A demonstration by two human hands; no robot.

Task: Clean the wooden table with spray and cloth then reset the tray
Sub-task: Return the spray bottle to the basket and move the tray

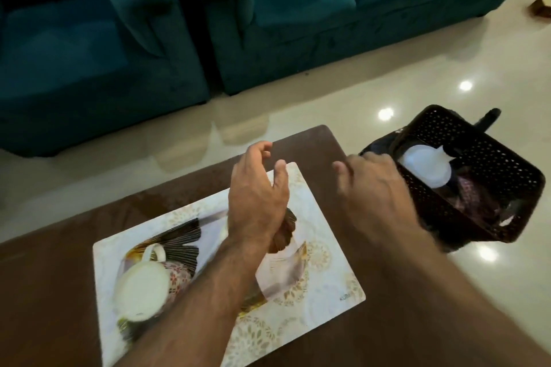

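Note:
A dark wooden table (316,143) carries a white rectangular tray (328,247) printed with a bird. A white teacup (143,286) with a floral outside lies on the tray's left part. My left hand (256,191) hovers over the tray's far end, fingers apart, holding nothing. My right hand (375,188) grips the near rim of a dark perforated basket (492,158), which is tilted beside the table's right edge. Inside the basket lie a white spray bottle (423,164) and a purplish cloth (471,194). The right hand is motion-blurred.
A teal sofa (298,9) and a teal armchair (74,53) stand beyond the table, across a strip of glossy cream floor (387,68). The floor also runs along the table's right side under the basket. A small brown object (541,7) sits at the far right.

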